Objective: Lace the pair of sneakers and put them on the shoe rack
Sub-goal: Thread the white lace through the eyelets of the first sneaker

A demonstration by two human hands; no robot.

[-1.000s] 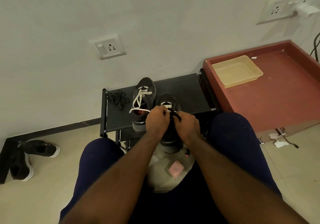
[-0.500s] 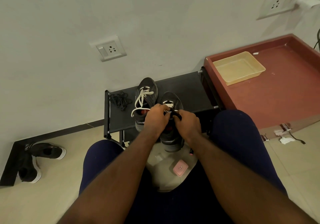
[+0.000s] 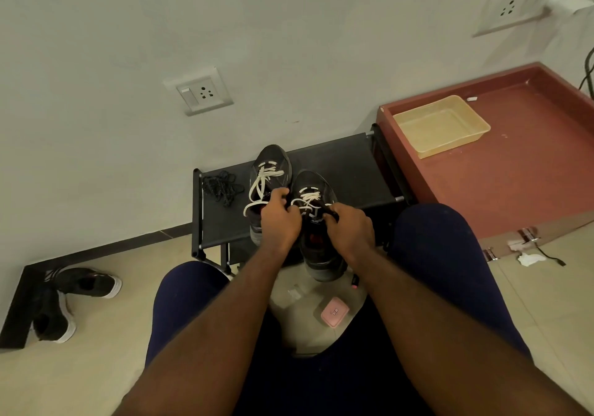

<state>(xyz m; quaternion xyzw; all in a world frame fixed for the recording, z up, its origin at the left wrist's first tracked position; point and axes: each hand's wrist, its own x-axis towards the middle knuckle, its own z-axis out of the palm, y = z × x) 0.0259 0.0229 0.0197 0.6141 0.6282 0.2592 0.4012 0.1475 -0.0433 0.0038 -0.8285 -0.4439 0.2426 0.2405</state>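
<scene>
Left hand (image 3: 279, 222), right hand (image 3: 350, 230) slightly wider apart, both curled on sneaker (image 3: 321, 255)

A single wide-angle head view looks forward and steeply down from above the seated person's thighs (image 3: 434, 255). The shoe rack (image 3: 350, 168) sits close, just past them at mid-frame. Beyond the shoe rack the wall (image 3: 289, 29) fills the upper frame, and to its left lies floor (image 3: 96, 367).

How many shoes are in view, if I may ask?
4: one sneaker on the rack, another sneaker held nearer, two black shoes on the floor, left. Others may hide underneath.
</scene>
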